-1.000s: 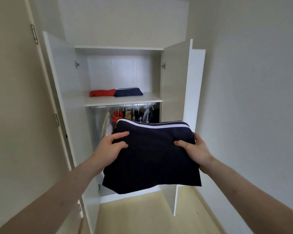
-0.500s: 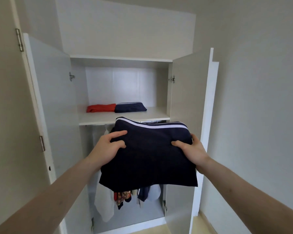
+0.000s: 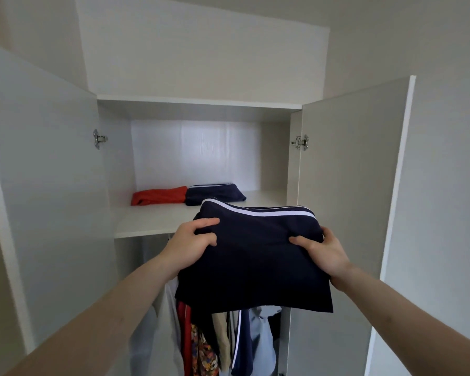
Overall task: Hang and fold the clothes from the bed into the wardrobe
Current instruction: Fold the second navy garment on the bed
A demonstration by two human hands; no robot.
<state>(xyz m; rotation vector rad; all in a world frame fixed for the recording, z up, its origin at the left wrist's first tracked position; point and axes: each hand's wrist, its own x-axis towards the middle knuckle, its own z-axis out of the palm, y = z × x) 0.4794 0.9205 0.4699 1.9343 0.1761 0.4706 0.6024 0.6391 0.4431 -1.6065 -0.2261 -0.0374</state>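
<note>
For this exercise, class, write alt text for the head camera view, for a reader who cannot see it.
A left hand and right hand grip a folded navy garment with a white stripe before an open white wardrobe's shelf, where a folded red garment and a folded navy garment lie. Hanging clothes show below.

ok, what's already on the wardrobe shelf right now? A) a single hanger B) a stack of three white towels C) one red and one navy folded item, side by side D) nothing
C: a folded red garment lies beside a folded navy garment at the back of the shelf.
</note>
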